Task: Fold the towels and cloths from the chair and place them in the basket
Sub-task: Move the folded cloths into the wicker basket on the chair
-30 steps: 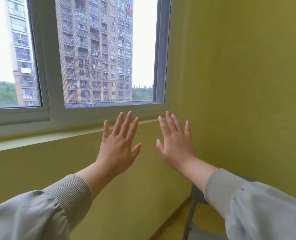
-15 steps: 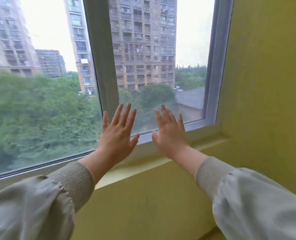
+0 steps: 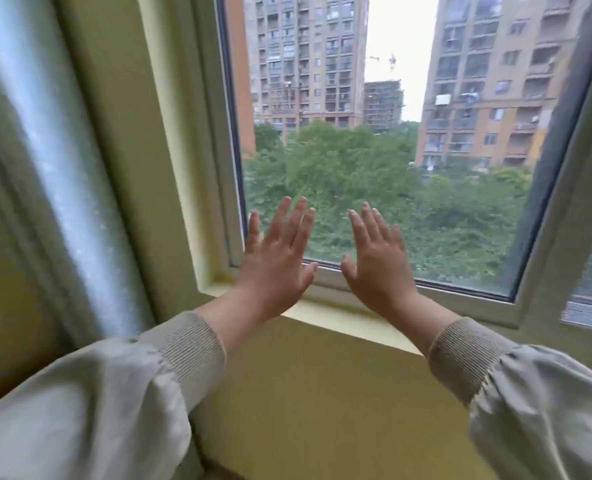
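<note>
Both hands are raised in front of the white-framed glass window (image 3: 426, 209), backs toward the camera. The left hand (image 3: 274, 268) is released and grasps nothing: its fingers are straight and slightly fanned, pointing up across the lower left corner of the window, beside the left upright of the frame. The right hand (image 3: 379, 268) is spread just as loosely, also grasping nothing, and lies just right of the left hand over the window's bottom rail, the two thumbs near each other but apart. Whether either palm touches the pane cannot be told.

Ribbed cuffs of pale grey fabric sleeves (image 3: 97, 410) cover both forearms below the window. A pale yellow painted sill (image 3: 339, 320) runs under the window, with the yellow-green wall (image 3: 322, 410) beneath it. A pale, sheer curtain (image 3: 62, 202) hangs left of the window. Through the window stand tall tan apartment blocks (image 3: 305, 57) above green treetops (image 3: 357, 168).

Where the towels and cloths lie relative to either hand cannot be told from this view.
</note>
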The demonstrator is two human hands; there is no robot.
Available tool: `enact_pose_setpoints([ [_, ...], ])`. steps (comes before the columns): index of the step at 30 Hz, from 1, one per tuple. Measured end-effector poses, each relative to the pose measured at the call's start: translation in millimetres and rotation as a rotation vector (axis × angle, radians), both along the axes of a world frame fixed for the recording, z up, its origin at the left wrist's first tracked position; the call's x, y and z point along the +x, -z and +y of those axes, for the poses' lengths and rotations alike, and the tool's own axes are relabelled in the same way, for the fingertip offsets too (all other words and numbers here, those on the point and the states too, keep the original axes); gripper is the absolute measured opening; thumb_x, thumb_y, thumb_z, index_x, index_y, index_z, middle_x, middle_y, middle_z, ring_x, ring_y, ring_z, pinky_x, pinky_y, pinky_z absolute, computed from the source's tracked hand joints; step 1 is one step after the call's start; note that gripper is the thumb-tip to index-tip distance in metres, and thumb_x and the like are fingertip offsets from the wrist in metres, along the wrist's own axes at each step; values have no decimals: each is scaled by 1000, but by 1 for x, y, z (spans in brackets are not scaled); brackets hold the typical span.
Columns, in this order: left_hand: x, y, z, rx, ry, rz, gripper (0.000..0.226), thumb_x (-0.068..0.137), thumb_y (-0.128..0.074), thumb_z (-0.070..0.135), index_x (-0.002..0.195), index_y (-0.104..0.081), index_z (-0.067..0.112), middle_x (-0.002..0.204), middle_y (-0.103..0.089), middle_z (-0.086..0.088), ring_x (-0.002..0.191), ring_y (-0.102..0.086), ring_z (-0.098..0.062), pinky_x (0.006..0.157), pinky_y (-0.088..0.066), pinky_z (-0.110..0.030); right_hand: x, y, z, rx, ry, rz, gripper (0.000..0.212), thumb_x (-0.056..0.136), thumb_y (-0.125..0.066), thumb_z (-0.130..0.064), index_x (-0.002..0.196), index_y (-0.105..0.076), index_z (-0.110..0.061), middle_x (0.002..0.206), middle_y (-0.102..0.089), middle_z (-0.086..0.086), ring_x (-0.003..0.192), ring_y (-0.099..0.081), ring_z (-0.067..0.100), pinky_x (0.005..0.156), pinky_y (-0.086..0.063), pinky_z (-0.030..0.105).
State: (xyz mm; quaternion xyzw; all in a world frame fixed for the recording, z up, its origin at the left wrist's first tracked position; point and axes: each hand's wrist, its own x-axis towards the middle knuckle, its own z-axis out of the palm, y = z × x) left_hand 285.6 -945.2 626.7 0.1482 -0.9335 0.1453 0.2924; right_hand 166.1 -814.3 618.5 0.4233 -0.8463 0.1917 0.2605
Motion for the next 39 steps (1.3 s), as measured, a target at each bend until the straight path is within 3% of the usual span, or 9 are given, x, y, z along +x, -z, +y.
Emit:
enact_pose_setpoints([
  [7,161,42,-162,-29,-389,-82,81,95,-35,51,151,11,13,159,14,-5,146,12,-23,114,2,-56,128,38,-216,62,-334,-56,71,92,-46,-30,151,-11,-12,160,-4,9,147,-3,23,119,-5,43],
  [15,280,110,-287,135,-677,-76,78,93,-40,49,153,-4,14,160,2,-5,147,4,-23,114,-4,-55,231,100,-375,209,-584,-113,69,93,-45,-29,151,-11,-13,160,-3,7,147,-2,22,118,-6,42],
  [19,320,156,-358,222,-815,-130,75,95,-39,48,153,-3,16,160,2,-6,147,5,-24,114,-5,-57,267,145,-466,264,-701,-146,65,91,-46,-24,148,-19,-9,157,-17,11,145,-12,26,118,-13,43],
  [23,343,196,-420,346,-898,-123,72,96,-35,48,153,-1,19,160,2,-5,147,5,-24,115,-5,-56,288,189,-539,274,-768,-300,60,90,-46,-20,146,-27,-9,148,-33,8,137,-30,26,112,-27,38],
  [28,368,262,-487,640,-960,-128,72,97,-39,42,152,1,19,160,3,-4,147,4,-23,117,-7,-50,306,246,-609,423,-710,-605,59,93,-46,-22,147,-24,-13,142,-39,11,127,-41,29,103,-39,41],
  [31,385,316,-516,906,-977,-144,72,97,-45,33,152,0,20,161,2,-4,147,3,-23,119,-8,-48,316,285,-635,506,-572,-911,57,94,-47,-21,146,-25,-13,140,-42,13,118,-51,28,96,-41,33],
  [33,391,341,-526,1026,-974,-188,73,96,-48,29,152,-2,20,160,-1,-4,147,-1,-24,119,-10,-48,316,305,-638,530,-490,-1092,53,94,-47,-19,143,-29,-11,132,-50,12,103,-55,23,83,-42,25],
  [37,402,394,-558,1377,-901,-297,66,96,-48,27,152,-14,22,155,-24,-8,140,-28,-28,113,-29,-44,323,369,-646,542,-227,-1295,44,92,-47,-25,133,-44,-8,103,-59,3,84,-52,16,60,-38,21],
  [39,408,420,-566,1600,-838,-353,57,96,-46,21,149,-25,19,145,-42,-10,126,-46,-27,102,-37,-35,332,397,-644,509,-41,-1436,35,91,-47,-30,117,-53,-7,87,-54,2,75,-49,16,60,-41,24],
])
